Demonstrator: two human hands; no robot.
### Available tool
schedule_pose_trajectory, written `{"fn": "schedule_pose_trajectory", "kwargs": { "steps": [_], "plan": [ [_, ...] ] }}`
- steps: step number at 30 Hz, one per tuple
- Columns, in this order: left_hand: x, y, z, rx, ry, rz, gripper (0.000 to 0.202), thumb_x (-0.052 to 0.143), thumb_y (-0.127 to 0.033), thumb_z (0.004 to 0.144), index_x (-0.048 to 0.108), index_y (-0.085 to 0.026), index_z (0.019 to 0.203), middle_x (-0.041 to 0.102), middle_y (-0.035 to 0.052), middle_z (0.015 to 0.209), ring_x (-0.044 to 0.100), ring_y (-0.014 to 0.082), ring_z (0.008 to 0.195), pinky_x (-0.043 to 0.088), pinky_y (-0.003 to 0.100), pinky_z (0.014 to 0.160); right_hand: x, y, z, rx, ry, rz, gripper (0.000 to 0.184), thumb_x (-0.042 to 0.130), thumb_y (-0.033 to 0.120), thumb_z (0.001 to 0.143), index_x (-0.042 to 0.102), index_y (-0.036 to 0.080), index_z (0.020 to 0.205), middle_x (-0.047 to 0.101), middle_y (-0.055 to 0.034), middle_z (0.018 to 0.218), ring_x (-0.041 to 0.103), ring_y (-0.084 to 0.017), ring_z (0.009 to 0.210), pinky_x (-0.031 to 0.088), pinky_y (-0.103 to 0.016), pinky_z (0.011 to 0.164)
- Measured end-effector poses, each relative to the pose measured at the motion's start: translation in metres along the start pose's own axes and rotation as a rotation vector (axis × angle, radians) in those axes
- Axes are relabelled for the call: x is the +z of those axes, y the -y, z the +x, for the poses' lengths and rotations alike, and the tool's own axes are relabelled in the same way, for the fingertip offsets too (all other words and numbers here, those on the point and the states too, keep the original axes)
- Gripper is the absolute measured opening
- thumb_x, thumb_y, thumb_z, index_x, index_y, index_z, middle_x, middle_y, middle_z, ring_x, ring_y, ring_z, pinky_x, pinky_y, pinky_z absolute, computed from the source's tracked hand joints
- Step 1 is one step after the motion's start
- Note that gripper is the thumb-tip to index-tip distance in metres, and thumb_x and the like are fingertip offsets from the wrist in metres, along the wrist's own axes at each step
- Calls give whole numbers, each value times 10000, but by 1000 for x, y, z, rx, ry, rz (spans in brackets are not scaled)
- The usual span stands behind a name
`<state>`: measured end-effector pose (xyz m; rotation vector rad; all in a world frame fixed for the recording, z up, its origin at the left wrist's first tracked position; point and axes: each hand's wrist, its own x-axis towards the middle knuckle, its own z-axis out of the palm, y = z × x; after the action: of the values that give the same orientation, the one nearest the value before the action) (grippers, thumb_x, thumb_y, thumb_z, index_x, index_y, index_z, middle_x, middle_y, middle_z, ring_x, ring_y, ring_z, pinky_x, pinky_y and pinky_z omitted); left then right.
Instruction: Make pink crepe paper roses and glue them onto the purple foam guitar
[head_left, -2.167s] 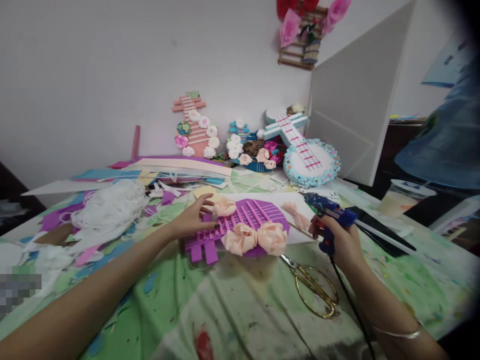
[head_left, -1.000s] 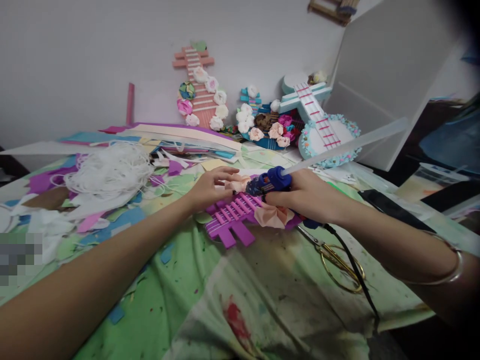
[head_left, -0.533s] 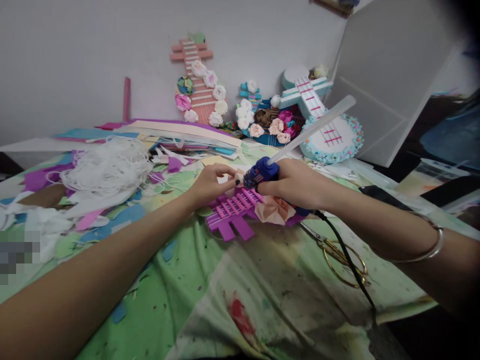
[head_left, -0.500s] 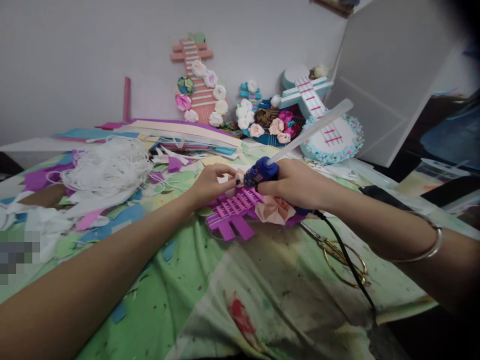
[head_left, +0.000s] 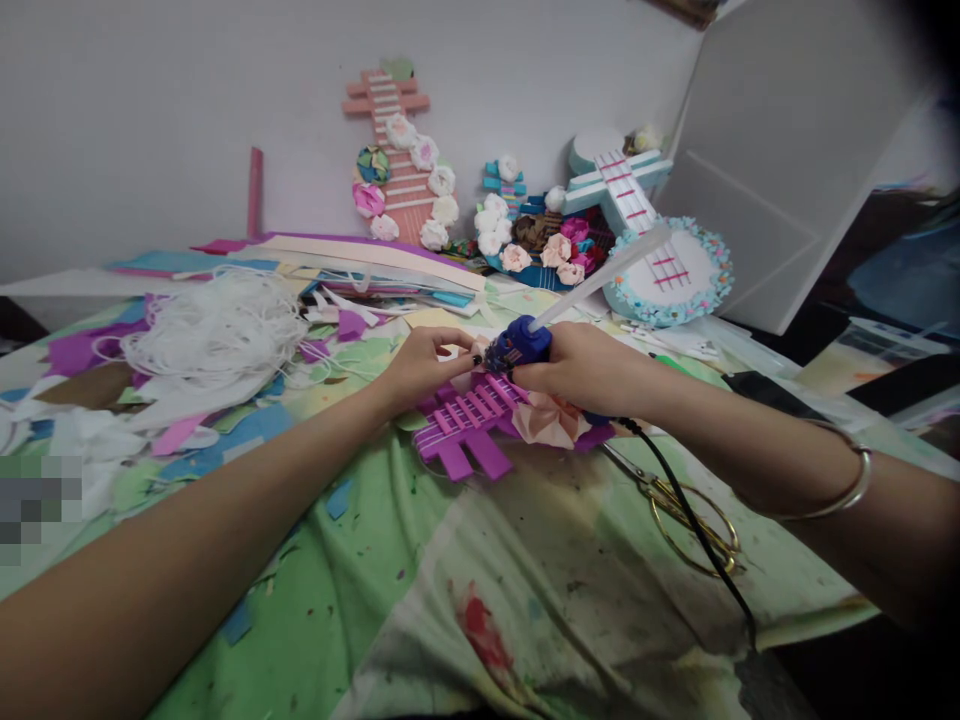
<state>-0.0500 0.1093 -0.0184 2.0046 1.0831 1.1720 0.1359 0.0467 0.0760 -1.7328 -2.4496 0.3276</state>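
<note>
A purple foam guitar shape (head_left: pixel 466 425) with white strings lies on the paint-stained green cloth (head_left: pixel 420 590). A peach fabric flower (head_left: pixel 546 420) sits on its body. My right hand (head_left: pixel 581 368) grips a blue glue gun (head_left: pixel 517 347), nozzle pointing left and down at the guitar, a clear glue stick (head_left: pixel 600 280) jutting out behind. My left hand (head_left: pixel 420 368) pinches a small peach flower (head_left: pixel 474 352) against the guitar right at the nozzle. The gun's black cord (head_left: pixel 694 530) trails to the right.
Gold scissors (head_left: pixel 686 515) lie right of the guitar. A heap of white cord (head_left: pixel 214 335) and foam scraps fill the left. Finished flower-decorated guitar crafts (head_left: pixel 401 165) (head_left: pixel 660 270) lean at the wall. A white board (head_left: pixel 780 150) stands at the right.
My right hand brought the glue gun from the right side over the guitar to the small flower. My left hand went from resting on the guitar to pinching that flower. The camera tipped down slightly.
</note>
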Motion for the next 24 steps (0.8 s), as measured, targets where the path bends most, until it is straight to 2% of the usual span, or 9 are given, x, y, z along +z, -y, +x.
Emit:
{"fn": "schedule_pose_trajectory", "kwargs": {
  "steps": [5,24],
  "plan": [
    [0,0,0,4,-8,8,268,637,-363,687,713,-139,813,721,67,864,641,204,808,474,281,701,1,1,0,17,36,-2,257,497,366,732,571,142,630,549,-37,556,475,-116,515,293,-226,466],
    [1,1,0,4,1,2,258,637,-374,686,714,-151,791,719,68,856,635,207,818,479,293,721,4,-1,2,-6,39,-54,243,486,353,728,585,154,632,593,-40,574,509,-124,512,305,-225,465]
  ]
}}
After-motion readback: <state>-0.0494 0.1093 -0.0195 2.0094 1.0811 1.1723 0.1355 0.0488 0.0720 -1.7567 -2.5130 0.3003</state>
